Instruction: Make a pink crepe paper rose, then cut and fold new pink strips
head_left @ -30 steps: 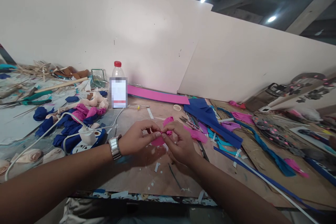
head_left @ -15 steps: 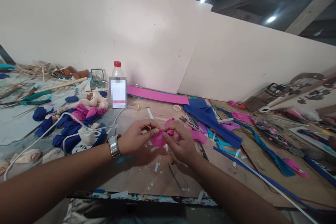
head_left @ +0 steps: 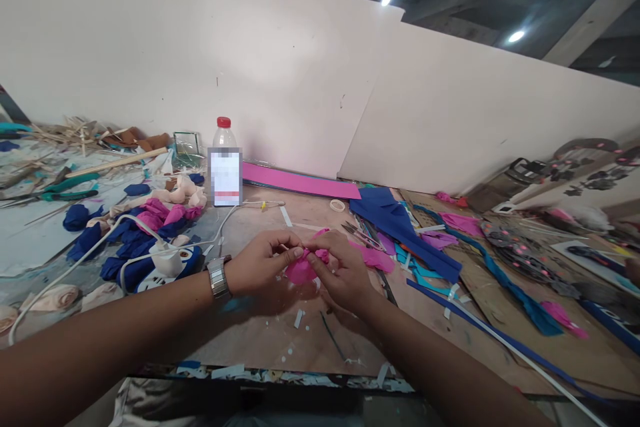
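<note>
Over the table (head_left: 260, 340), both hands' fingers (head_left: 295, 245) apparently pinching pink paper (head_left: 300, 271)

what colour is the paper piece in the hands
Bright pink paper piece, pinched between both hands, in the head view.

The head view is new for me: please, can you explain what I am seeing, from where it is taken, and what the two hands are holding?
The camera sits on a person's head and looks forward and down, so both arms reach in from the bottom edge. There is no machine here, only bare hands. The left hand, with a metal wristwatch, and the right hand together pinch a small pink paper piece above a brown worktable. On the table lie a bottle with a red cap, blue and pink crumpled paper, a long pink sheet, blue sheets and scissors.
</note>
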`<state>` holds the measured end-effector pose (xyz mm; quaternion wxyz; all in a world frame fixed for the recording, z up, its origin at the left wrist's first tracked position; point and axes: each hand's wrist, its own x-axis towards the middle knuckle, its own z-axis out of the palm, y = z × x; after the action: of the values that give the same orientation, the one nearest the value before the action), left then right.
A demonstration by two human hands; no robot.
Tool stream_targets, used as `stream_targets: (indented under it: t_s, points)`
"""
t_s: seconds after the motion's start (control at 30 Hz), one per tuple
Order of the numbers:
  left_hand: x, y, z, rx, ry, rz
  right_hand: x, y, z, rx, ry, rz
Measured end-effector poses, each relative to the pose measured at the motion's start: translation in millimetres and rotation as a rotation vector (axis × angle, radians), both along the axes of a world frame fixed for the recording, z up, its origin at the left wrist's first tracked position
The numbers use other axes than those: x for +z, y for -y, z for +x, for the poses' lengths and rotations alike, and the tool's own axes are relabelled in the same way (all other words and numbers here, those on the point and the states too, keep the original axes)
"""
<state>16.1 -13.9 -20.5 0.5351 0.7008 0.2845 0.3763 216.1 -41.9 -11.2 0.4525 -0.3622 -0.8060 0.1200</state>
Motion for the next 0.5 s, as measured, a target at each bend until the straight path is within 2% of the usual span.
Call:
stream_targets:
  t_s: [0.17, 0.5]
  points:
    - [3.0, 1.0, 0.6, -0.027, -0.014, -0.003, -0.2, -1.1, 1.1, 0.012, 0.014, 0.018]
    - [-0.6, 0.8, 1.4, -0.034, 0.104, -0.085, 1.5, -2.4, 2.6, -0.099, -0.056, -0.026]
